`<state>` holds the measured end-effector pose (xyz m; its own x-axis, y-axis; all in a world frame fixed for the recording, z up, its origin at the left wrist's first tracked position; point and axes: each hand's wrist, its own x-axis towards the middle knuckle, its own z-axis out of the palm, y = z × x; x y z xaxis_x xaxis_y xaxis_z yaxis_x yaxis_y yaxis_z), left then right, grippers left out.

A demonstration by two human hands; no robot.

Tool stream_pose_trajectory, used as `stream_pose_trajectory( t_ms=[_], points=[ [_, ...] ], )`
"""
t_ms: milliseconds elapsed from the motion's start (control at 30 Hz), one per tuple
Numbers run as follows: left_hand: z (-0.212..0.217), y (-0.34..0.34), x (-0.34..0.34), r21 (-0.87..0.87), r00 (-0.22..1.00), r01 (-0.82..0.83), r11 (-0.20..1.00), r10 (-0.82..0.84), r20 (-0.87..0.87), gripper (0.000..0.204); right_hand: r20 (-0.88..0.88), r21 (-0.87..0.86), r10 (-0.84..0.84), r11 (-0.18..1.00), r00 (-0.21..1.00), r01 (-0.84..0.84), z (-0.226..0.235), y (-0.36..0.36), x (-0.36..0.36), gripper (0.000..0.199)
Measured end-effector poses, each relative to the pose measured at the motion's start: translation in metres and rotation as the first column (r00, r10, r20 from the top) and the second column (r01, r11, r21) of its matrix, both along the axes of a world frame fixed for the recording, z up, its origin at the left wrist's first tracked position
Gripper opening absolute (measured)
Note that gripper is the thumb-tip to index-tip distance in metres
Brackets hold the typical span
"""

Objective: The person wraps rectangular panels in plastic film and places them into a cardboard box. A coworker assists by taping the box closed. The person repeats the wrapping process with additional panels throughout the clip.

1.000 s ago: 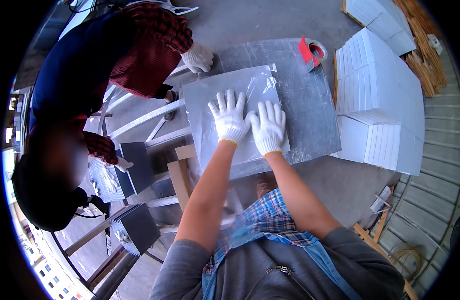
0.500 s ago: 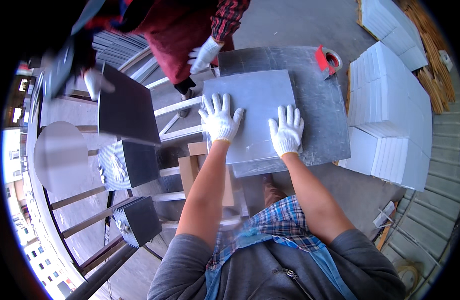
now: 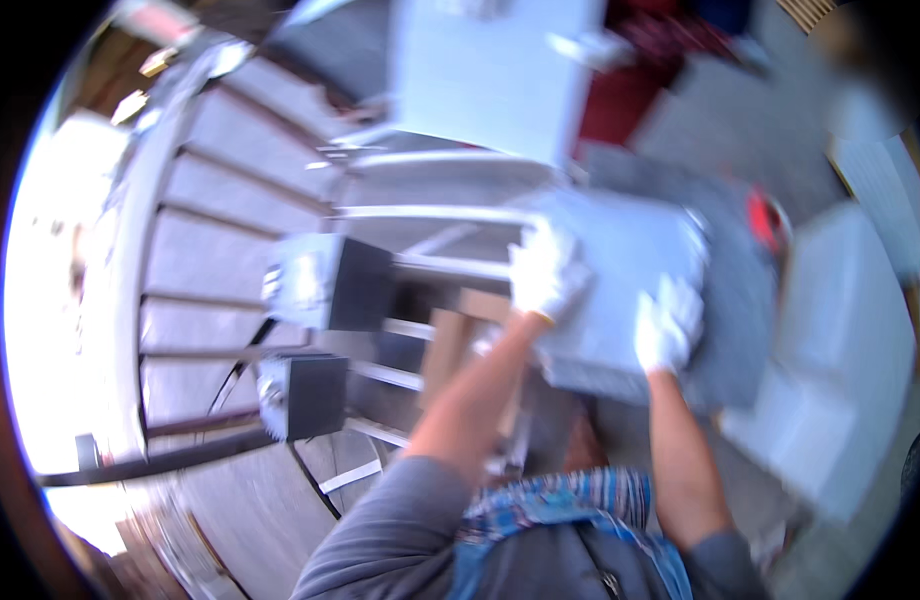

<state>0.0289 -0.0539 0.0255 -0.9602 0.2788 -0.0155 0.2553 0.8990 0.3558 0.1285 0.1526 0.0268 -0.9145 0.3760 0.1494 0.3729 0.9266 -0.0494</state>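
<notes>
The whole view is blurred by motion. Both my hands wear white gloves. My left hand [image 3: 545, 270] grips the left edge of a flat grey panel [image 3: 625, 250], and my right hand [image 3: 668, 322] holds its near edge. The panel lies over a dark grey table [image 3: 745, 340], with its near-left corner sticking out past the table edge. At the top, another person in a red garment [image 3: 630, 90] holds a second pale panel [image 3: 490, 70] above a metal rack.
A metal rack of white rails [image 3: 420, 215] stands left of the table, with two dark boxes [image 3: 325, 280] beside it. White stacked boxes [image 3: 840, 330] fill the right side. A red tape roll [image 3: 765, 220] sits on the table's far right.
My head has swung left and the view has blurred. My hands have moved from lying flat on the panel to its left and near edges. The other person's panel is now raised at the top.
</notes>
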Motion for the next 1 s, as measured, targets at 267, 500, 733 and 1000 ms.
stream_pose_trajectory(
  t_ms=[267, 500, 733, 1000],
  points=[
    [-0.018, 0.000, 0.012, -0.040, 0.999, 0.012, 0.999, -0.011, 0.034, 0.074, 0.107, 0.034, -0.064, 0.998, 0.992, 0.061, -0.071, 0.014, 0.015, 0.056],
    [-0.030, 0.007, 0.009, -0.024, 0.999, -0.022, 0.999, 0.021, -0.042, 0.075, 0.094, 0.030, -0.057, 0.998, 0.994, 0.054, -0.074, 0.019, 0.005, 0.057],
    [-0.016, 0.003, 0.013, -0.009, 0.999, -0.034, 0.999, 0.033, -0.034, 0.075, 0.067, 0.045, -0.046, 0.998, 0.997, 0.043, -0.063, 0.016, 0.010, 0.056],
    [-0.034, 0.009, 0.003, -0.016, 0.989, -0.029, 0.999, 0.026, -0.145, 0.073, 0.080, -0.065, -0.042, 0.997, 0.996, 0.047, -0.045, 0.013, 0.006, 0.059]
  ],
)
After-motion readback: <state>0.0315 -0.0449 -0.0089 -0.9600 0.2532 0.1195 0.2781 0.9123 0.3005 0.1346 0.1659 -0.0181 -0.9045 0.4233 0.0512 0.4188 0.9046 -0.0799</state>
